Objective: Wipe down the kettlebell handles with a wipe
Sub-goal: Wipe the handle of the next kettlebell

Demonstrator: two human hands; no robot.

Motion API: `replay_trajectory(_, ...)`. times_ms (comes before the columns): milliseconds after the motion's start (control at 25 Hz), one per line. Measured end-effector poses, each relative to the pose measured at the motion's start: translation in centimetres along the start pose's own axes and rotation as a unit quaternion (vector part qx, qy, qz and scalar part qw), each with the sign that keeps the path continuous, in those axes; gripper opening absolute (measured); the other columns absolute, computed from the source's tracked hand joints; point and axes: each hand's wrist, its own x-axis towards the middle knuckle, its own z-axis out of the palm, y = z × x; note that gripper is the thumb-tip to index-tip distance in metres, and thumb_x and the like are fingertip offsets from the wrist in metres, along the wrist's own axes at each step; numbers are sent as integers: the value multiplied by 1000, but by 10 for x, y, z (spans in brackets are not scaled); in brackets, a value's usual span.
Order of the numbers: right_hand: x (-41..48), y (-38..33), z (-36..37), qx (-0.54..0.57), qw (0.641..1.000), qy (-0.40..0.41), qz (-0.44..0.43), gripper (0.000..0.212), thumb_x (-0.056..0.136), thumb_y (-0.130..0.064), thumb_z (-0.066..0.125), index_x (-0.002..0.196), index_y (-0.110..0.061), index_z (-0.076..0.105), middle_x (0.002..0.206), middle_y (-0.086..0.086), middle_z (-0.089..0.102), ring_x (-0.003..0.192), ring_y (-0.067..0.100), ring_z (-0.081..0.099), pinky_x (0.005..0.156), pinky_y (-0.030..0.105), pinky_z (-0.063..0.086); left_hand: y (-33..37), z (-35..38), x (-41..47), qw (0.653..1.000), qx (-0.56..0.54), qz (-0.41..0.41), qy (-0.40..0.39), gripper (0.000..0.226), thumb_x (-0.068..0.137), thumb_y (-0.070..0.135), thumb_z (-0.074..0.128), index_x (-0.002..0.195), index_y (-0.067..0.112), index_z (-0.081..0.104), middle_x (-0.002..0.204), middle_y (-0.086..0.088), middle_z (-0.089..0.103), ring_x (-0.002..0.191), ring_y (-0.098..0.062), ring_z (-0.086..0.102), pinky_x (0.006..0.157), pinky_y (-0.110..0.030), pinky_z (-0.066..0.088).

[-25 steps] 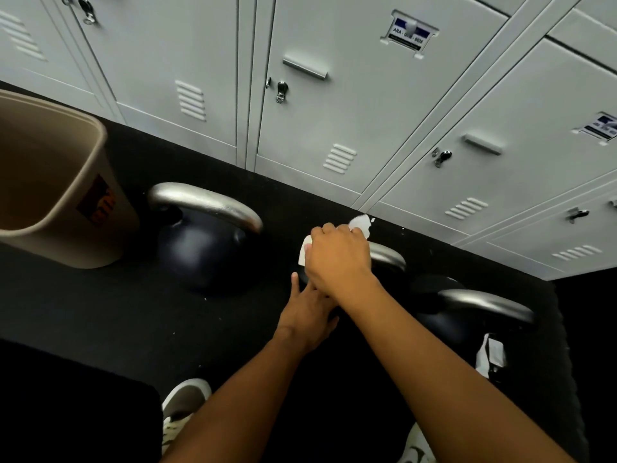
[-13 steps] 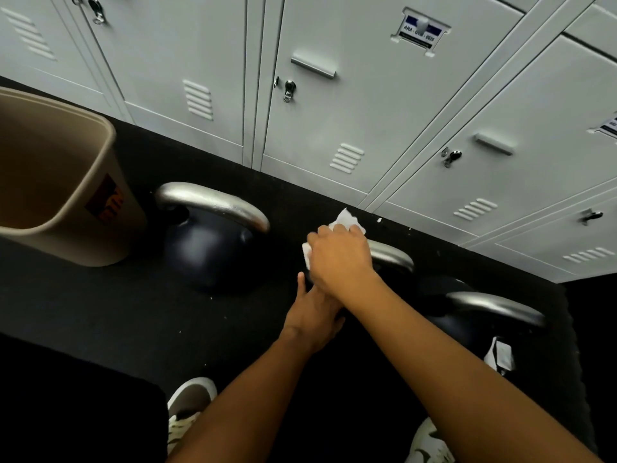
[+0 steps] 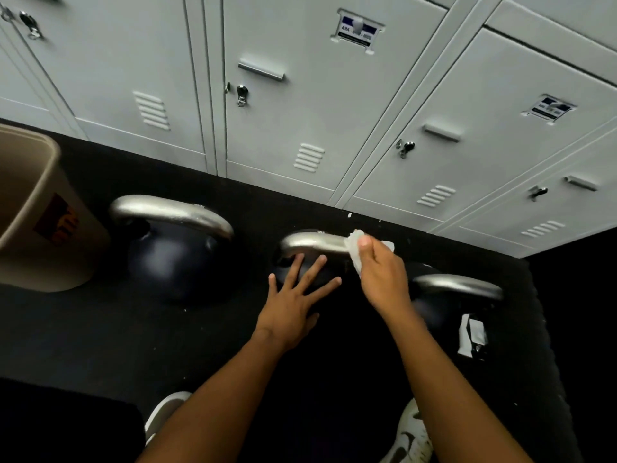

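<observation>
- The wipe [image 3: 354, 253] is pinched in the right grip [image 3: 384, 275], wrapped on the middle handle [image 3: 314, 243].
- The left grip [image 3: 290, 305], spread wide, is laid flat on the bell [image 3: 347, 295] just left of it.
- The underside may be missed if the wipe is bunched or slips.

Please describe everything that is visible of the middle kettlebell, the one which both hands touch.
The middle kettlebell, a dark round body with a silver metal arch handle, stands upright on the black floor mat, between a left dark kettlebell and a right dark kettlebell. Its handle looks smooth and shiny. The right hand pinches a crumpled white wipe against the handle's right end. The left hand, fingers straight and spread, rests flat on the shadowed body.
</observation>
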Motion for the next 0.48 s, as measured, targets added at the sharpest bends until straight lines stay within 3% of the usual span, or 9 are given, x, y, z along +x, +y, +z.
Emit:
replay_trajectory(80, -15, 10, 8, 225, 963, 58, 139, 39, 106, -34, 37, 132, -23, 63, 131, 0, 65, 118, 16, 59, 97, 23, 41, 3, -3, 1, 1000, 14, -4, -4, 84, 98, 41, 52, 147, 59, -14, 152, 16, -44, 141, -29, -39, 112, -74, 8)
replay_trajectory(160, -22, 12, 13, 486, 825, 107, 270, 33, 106, -30, 42, 126, -14, 63, 121, 8, 68, 103, 17, 65, 86, 22, 50, 5, -4, 1, 1000, 26, -13, -4, 85, 98, 40, 53, 147, 59, -13, 153, 16, -43, 142, -29, -38, 113, -74, 9)
replay_trajectory(200, -28, 18, 14, 535, 781, 117, 301, 29, 105, -26, 46, 124, -10, 60, 113, 11, 68, 96, 18, 66, 75, 17, 51, 6, -3, 2, 999, 27, -16, -3, 85, 98, 39, 54, 148, 59, -12, 153, 17, -42, 142, -29, -39, 113, -74, 10)
replay_trajectory(240, -33, 17, 12, 537, 774, 110, 317, 26, 103, -20, 50, 124, -7, 58, 109, 13, 66, 97, 22, 66, 70, 12, 50, 7, -2, 1, 999, 27, -18, -2, 85, 98, 39, 54, 148, 59, -11, 153, 17, -42, 142, -29, -39, 113, -73, 10)
replay_trajectory(280, -37, 21, 14, 552, 759, 93, 332, 26, 100, -15, 51, 124, -6, 56, 112, 16, 65, 105, 26, 65, 79, 8, 48, 6, -2, 1, 999, 27, -17, 0, 85, 98, 39, 55, 148, 59, -11, 153, 17, -43, 142, -29, -39, 113, -73, 10)
replay_trajectory(360, -44, 24, 11, 579, 736, 20, 349, 25, 99, -17, 51, 121, -7, 59, 126, 16, 65, 118, 29, 60, 106, 29, 45, 4, -2, 2, 999, 33, -12, -6, 82, 98, 39, 55, 149, 57, -7, 152, 17, -44, 141, -28, -41, 114, -72, 10)
replay_trajectory(400, -45, 23, 3, 560, 763, 3, 322, 28, 99, -23, 53, 118, -5, 62, 124, 16, 66, 117, 31, 62, 106, 42, 46, 4, -3, 2, 999, 33, -12, -10, 81, 98, 40, 55, 150, 56, -5, 151, 17, -44, 140, -28, -42, 114, -72, 10)
replay_trajectory(440, -44, 18, -6, 564, 760, 13, 323, 34, 98, -31, 55, 118, -4, 64, 122, 17, 68, 115, 34, 63, 102, 50, 48, 3, -2, 3, 999, 33, -12, -13, 80, 97, 41, 55, 150, 55, -3, 151, 17, -45, 140, -28, -42, 114, -72, 10)
replay_trajectory(480, -35, 7, -11, 651, 660, 31, 374, 41, 100, -33, 50, 124, -2, 61, 126, 20, 65, 120, 39, 59, 103, 55, 46, 3, -1, 3, 999, 34, -14, -14, 81, 97, 42, 55, 150, 56, -4, 152, 17, -44, 140, -28, -42, 113, -73, 10)
